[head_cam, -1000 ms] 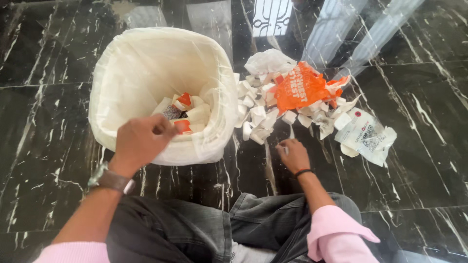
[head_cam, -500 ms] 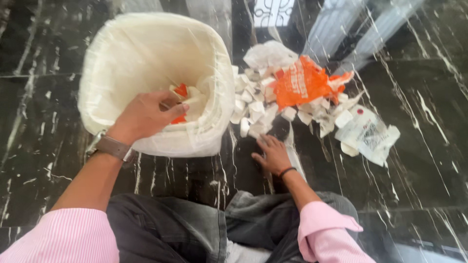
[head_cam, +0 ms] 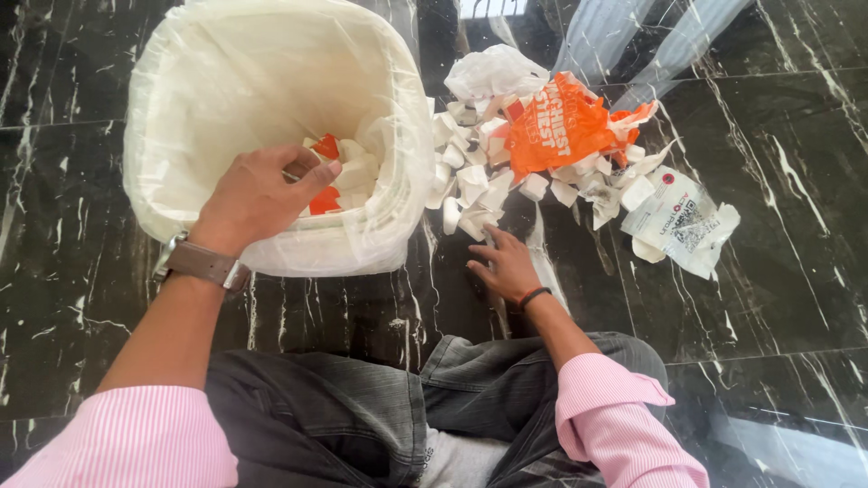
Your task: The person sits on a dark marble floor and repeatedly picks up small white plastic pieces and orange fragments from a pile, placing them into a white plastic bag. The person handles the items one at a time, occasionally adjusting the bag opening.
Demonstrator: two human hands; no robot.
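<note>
— Starting at the left: what is showing there?

— Sitting on the dark marble floor, a bin lined with a pale plastic bag. Holding white and orange scraps at its bottom.

— And hovering over it?

— Left hand, reaching past the near rim, fingers curled inward, thumb pressing toward the fingertips; gripping anything or not, cannot tell. Wearing a watch with a brown strap on that wrist.

— Moving right?

— Right hand, lying low on the floor just beside the bin, fingers spread and open, holding nothing, fingertips nearly touching the closest white paper pieces.

— Further along?

— Lying heaped beyond those pieces, a crumpled orange wrapper with a white plastic bag behind it. Resting at the far right, a little apart from the heap, a flattened white printed packet.
</note>
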